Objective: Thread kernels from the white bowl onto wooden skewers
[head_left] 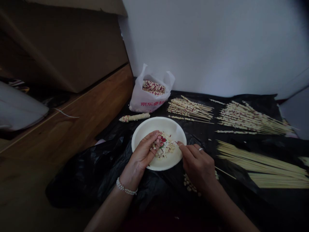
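One bamboo skewer [225,173] is pinched in the right hand [200,161]. I see the left hand [144,149], contents unclear, half-curled above the bowl [144,129].

Dim light; pale wall [205,48] behind; brown box [96,48], wooden surface [106,96] at left

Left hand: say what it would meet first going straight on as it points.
Most likely the far side of the bowl, unless the left hand is high enough to pass over it; depth is unclear.

Free room over far side of bowl [145,129]; bag [142,96] behind, skewers [187,108] right
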`<control>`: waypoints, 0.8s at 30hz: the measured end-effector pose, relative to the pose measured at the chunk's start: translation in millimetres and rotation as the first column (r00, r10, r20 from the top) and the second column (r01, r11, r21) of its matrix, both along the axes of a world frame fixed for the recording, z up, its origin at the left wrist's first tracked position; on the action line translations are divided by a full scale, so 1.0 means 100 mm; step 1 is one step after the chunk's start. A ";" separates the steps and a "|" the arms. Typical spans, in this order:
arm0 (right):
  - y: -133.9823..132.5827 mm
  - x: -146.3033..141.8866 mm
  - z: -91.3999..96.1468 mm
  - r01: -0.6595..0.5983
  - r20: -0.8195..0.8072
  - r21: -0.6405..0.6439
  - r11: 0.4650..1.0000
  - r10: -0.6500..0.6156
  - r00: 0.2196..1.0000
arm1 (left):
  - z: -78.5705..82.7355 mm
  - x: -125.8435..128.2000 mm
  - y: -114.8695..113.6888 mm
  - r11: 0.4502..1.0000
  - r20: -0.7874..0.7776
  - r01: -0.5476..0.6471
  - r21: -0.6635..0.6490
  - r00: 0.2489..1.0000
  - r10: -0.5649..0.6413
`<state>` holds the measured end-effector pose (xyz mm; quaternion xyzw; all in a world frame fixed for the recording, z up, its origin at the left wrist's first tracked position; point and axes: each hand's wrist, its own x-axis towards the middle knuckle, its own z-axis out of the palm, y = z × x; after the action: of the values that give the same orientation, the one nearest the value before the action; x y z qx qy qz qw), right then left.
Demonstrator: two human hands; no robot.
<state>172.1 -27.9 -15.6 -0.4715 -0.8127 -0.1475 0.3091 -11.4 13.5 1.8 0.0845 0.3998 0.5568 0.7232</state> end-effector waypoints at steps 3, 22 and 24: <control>-0.01 -0.01 0.01 -0.003 0.009 -0.011 1.000 0.003 1.000 | -0.01 0.01 -0.01 0.999 -0.032 0.022 0.033 0.999 -0.021; -0.02 -0.03 0.02 -0.032 -0.030 0.013 0.999 0.032 0.999 | -0.01 0.03 -0.04 0.988 -0.120 0.139 0.068 0.984 -0.130; -0.03 -0.05 0.02 -0.032 -0.029 0.015 0.999 0.032 0.999 | 0.00 0.04 -0.06 0.980 -0.144 0.190 0.063 0.973 -0.179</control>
<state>167.4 -30.6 -13.7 -0.4582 -0.8144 -0.1415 0.3268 -7.2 7.8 1.6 0.1870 0.4174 0.4950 0.7388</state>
